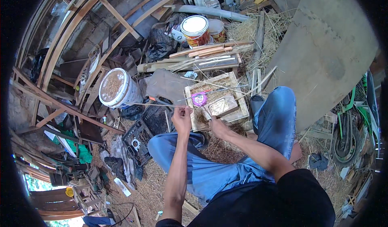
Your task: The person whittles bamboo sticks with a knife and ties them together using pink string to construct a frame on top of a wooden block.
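Observation:
My left hand (182, 118) is raised over my left knee and pinches a thin pale stick (161, 104) that runs out to the left. My right hand (215, 126) rests at the near edge of a low wooden crate (234, 85), fingers curled; what it holds is hidden. In the crate lie a purple round spool (199, 99) and a flat wooden block (221, 106). More thin sticks cross above the crate. I sit with blue-jeaned knees apart over straw.
A white bucket (117, 87) of grain-like stuff stands left of the crate. Paint cans (195, 30) and a bundle of split sticks (210, 57) lie behind it. A black tool case (139, 138) lies open by my left knee. A large grey board (331, 53) leans at right.

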The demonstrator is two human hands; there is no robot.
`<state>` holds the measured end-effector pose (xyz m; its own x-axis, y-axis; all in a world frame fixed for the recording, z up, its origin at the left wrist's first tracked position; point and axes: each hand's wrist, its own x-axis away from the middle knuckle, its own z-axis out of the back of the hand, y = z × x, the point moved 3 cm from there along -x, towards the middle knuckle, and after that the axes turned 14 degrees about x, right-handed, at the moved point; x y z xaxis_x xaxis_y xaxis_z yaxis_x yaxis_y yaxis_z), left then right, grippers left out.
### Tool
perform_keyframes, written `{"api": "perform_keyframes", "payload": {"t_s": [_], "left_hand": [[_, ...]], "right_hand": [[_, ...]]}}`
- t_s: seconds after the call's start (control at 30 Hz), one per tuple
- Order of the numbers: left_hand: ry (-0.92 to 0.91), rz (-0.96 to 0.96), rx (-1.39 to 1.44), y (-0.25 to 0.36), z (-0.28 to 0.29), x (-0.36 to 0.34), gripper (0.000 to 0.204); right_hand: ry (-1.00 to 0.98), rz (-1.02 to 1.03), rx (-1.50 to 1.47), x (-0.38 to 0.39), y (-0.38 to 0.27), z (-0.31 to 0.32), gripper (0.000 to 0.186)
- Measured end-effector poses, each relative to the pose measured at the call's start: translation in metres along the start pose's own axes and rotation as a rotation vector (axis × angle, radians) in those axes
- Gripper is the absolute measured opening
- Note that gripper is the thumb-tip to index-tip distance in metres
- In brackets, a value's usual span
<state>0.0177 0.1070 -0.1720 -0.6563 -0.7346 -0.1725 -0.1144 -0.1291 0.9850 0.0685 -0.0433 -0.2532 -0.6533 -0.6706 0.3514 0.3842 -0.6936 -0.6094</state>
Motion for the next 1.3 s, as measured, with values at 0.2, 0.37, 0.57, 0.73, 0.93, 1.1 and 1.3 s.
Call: {"api": "perform_keyframes", "payload": {"t_s": [0.2,0.37,0.57,0.73,0.93,1.1,1.3], "left_hand": [[0.005,-0.002,0.011,0.002,-0.001,0.000,0.005],[0.007,0.029,0.094,0.001,-0.002,0.000,0.006],[0.018,0.020,0.062,-0.002,0.001,0.000,0.006],[0.032,0.044,0.073,-0.008,0.006,0.001,0.005],[0.053,0.068,0.073,-0.007,0.008,0.001,0.004],[0.060,0.105,0.185,-0.009,0.011,0.003,0.006],[0.005,0.073,0.193,-0.006,0.001,-0.001,0.007]], "right_hand": [[0.072,0.014,0.101,0.006,0.005,0.005,0.025],[0.088,0.004,0.139,0.009,0.012,0.005,0.023],[-0.006,-0.034,0.074,0.008,0.001,0.012,0.025],[-0.086,0.029,-0.011,0.015,-0.023,0.020,0.027],[0.100,0.099,0.122,0.007,-0.003,0.002,0.022],[0.116,-0.040,0.231,0.016,0.005,0.003,0.021],[-0.026,-0.007,0.129,0.008,0.017,0.003,0.023]]}}
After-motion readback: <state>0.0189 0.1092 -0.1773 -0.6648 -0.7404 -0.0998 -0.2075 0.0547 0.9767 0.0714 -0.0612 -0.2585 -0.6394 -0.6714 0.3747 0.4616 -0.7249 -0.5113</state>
